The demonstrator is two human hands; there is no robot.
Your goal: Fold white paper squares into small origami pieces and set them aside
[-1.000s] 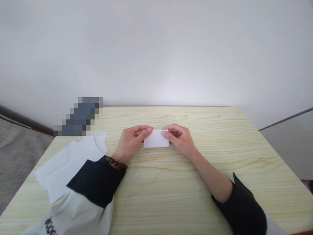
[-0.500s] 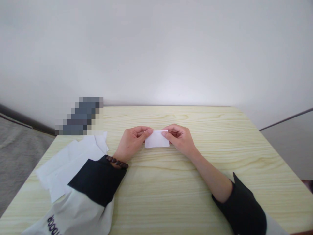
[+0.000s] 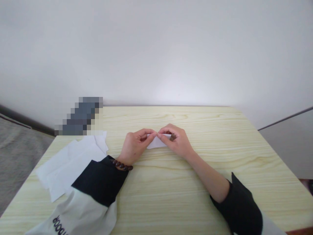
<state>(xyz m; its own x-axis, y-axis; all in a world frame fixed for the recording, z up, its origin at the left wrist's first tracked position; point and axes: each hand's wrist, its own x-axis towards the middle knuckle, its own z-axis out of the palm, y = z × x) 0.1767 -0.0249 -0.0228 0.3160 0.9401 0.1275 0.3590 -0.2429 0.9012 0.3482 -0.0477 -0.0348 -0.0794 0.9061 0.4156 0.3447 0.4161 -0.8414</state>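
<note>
I am seeing left hand (image 3: pixel 135 146) and right hand (image 3: pixel 178 143) pinching the paper (image 3: pixel 155 144) along its top edge, fingertips meeting, mid-table (image 3: pixel 171 195); I am judging the edges need aligning before pressing any crease; sheets (image 3: pixel 65 163) lying leftward.

A pale wooden table (image 3: pixel 220 182) stands against a plain white wall (image 3: pixel 156 49), evenly lit.

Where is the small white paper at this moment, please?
Head view: the small white paper is pinched centrally over the table between the left hand and right hand.
</note>
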